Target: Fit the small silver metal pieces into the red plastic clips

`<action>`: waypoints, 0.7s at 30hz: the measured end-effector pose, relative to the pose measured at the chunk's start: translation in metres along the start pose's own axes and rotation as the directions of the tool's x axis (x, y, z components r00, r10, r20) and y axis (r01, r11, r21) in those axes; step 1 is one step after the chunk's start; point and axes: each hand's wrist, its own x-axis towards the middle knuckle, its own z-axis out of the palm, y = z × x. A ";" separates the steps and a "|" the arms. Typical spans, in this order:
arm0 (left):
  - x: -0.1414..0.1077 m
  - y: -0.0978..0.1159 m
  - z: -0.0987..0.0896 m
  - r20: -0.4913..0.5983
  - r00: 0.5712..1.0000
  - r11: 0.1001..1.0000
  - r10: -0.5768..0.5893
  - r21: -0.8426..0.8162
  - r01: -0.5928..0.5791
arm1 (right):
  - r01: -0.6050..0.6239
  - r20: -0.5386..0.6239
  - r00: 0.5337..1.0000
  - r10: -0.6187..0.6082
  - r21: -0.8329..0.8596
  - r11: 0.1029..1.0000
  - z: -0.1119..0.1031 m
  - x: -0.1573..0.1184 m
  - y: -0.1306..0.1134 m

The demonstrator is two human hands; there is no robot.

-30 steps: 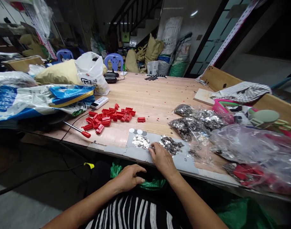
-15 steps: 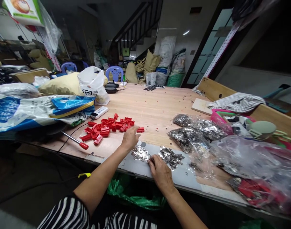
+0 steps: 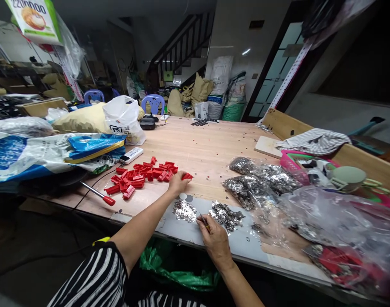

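My left hand [image 3: 178, 184] reaches over the table, its fingers closed on one red plastic piece [image 3: 187, 176] that lies apart from the others. To its left is a loose heap of similar red plastic pieces [image 3: 138, 175]. My right hand [image 3: 215, 239] grips a thin pointed tool [image 3: 204, 220] with a dark and yellowish handle, its tip up and to the left; its exact kind is unclear. Near that tip sit a bright pile of small flat metal parts [image 3: 184, 211] and a darker pile of small metal parts [image 3: 227, 216], both on a grey sheet [image 3: 211, 246].
Clear bags of metal parts [image 3: 246, 187] and a pink basket [image 3: 287, 160] crowd the right side. Plastic sacks [image 3: 54, 147], a white handheld device [image 3: 131, 155] and a red-tipped lever [image 3: 108, 200] are at left. A green bag [image 3: 182, 277] hangs open below the table edge.
My left hand has moved slightly right and its fingers have closed on the single red piece, which now sits tilted. My right hand has turned a little, showing more of its tool. The view shifted slightly.
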 end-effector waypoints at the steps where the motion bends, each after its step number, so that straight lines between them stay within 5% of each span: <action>1: -0.007 0.003 0.000 0.020 1.000 0.998 -0.014 -0.066 0.015 | 0.008 -0.003 1.000 -0.008 0.012 1.000 0.000 0.000 0.000; 5: -0.048 0.014 -0.004 0.154 0.988 0.940 -0.031 -0.331 0.081 | 0.023 0.000 1.000 -0.023 0.045 0.999 -0.001 0.001 0.001; 7: -0.070 0.015 -0.008 0.331 0.942 0.665 -0.046 -0.694 0.276 | 0.011 0.010 1.000 -0.012 0.068 0.998 -0.002 0.001 0.000; 9: -0.089 0.013 -0.012 0.425 0.904 0.431 -0.052 -0.807 0.404 | -0.003 0.012 1.000 0.002 0.090 0.996 -0.004 0.000 -0.001; 11: -0.104 0.011 -0.015 0.464 0.882 0.327 -0.080 -0.824 0.463 | -0.001 0.008 1.000 0.000 0.105 0.995 -0.005 0.001 -0.002; 21: -0.146 0.007 -0.031 0.463 0.872 0.326 -0.160 -0.809 0.489 | 0.006 -0.006 1.000 -0.005 0.054 0.999 -0.004 0.002 0.000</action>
